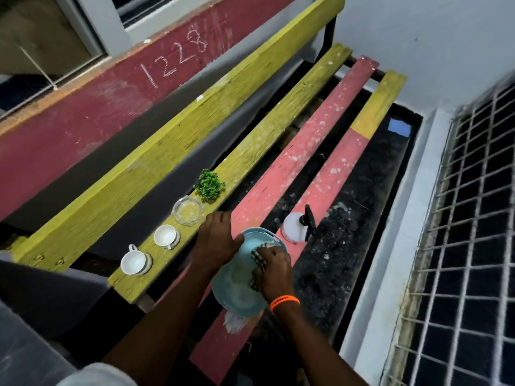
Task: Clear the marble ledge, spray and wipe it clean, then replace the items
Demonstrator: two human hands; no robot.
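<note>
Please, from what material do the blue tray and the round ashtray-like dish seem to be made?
The blue tray looks like plastic: matte, uniform colour, moulded handle slot. The round dish looks like clear glass: transparent, with the yellow plank showing through.

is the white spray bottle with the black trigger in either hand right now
No, the white spray bottle with the black trigger lies on a pink plank, while the left hand holds the light blue plastic tray and the right hand grips a checked cloth.
</note>
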